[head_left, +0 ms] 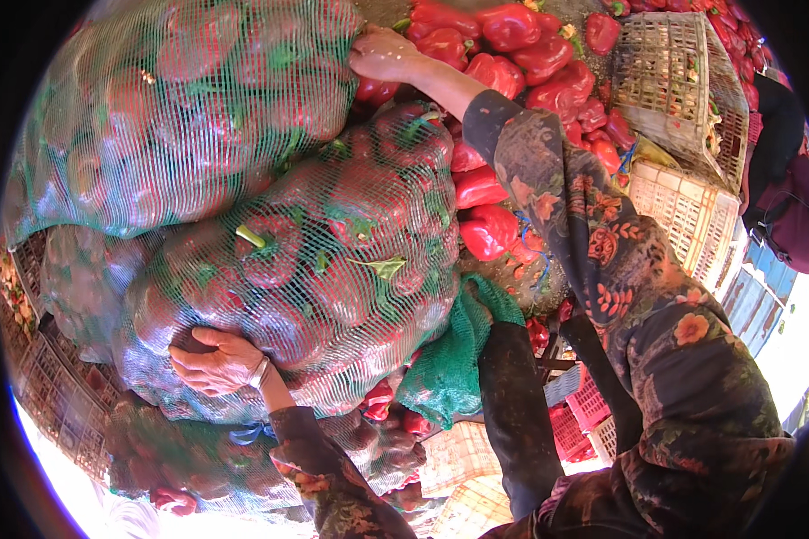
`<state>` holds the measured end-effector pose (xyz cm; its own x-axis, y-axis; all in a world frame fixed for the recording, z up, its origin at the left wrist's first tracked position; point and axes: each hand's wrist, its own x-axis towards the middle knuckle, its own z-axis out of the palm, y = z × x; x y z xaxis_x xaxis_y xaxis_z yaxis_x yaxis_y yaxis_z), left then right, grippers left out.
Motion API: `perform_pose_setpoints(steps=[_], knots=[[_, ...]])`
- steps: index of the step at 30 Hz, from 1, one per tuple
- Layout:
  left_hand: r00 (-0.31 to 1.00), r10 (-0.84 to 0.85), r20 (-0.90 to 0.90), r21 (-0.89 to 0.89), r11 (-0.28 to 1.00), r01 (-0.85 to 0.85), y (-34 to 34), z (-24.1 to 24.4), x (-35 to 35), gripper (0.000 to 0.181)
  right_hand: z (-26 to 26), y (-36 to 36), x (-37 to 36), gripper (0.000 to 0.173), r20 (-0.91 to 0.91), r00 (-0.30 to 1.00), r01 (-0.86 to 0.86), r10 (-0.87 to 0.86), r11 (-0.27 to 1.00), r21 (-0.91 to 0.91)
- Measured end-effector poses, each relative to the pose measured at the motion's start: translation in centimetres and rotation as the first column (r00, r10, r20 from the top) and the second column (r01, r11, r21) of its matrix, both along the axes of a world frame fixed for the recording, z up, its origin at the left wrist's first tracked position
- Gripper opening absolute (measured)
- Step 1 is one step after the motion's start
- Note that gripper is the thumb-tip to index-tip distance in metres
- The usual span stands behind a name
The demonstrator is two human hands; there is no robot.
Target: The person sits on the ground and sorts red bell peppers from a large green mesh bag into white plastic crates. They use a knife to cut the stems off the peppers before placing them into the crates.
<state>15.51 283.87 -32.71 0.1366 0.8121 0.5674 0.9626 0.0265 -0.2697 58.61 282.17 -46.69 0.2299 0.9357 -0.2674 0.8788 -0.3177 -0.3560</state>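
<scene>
Large green mesh sacks full of red bell peppers fill the left and middle. My left hand (219, 362) lies with bent, spread fingers against the lower left side of the middle mesh sack (310, 269). A torn green leaf (385, 267) rests on that sack. Farther up, my right hand (383, 54) is at the right edge of the upper mesh sack (189, 108); its fingertips are partly hidden, so whether they grip the mesh cannot be told. Loose red bell peppers (512, 27) lie just right of this hand.
Plastic crates (661, 74) stand at the upper right, with a pale crate (681, 209) below them. Green netting (445, 377) bunches beside my leg. Another filled sack (195, 451) lies at the lower left. Part of a person (782, 168) shows at the far right.
</scene>
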Motion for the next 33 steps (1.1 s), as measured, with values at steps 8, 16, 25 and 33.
perform_pose_setpoints(steps=[8,16,25,33], knots=[[0.997,-0.002,0.072,-0.032,0.999,0.004,0.2,-1.1,1.6,0.05,-6.8,-3.3,3.4,0.032,-0.922,0.368,0.466,0.122,0.834,0.296],[1.0,0.022,0.022,-0.007,1.0,-0.022,0.0,-0.8,0.1,0.051,-0.5,-2.3,0.2,0.02,-0.957,-0.247,0.518,-0.152,0.814,-0.263],[0.999,0.032,0.005,0.011,0.999,-0.032,-0.1,-1.1,-0.1,0.051,-0.7,-1.6,-0.6,0.027,-0.874,-0.484,0.61,-0.043,0.7,-0.372],[0.999,0.004,0.04,0.021,1.0,-0.005,0.5,-1.5,-0.1,0.05,2.0,-1.0,-3.8,0.023,-0.897,-0.436,0.748,0.07,0.582,-0.318]])
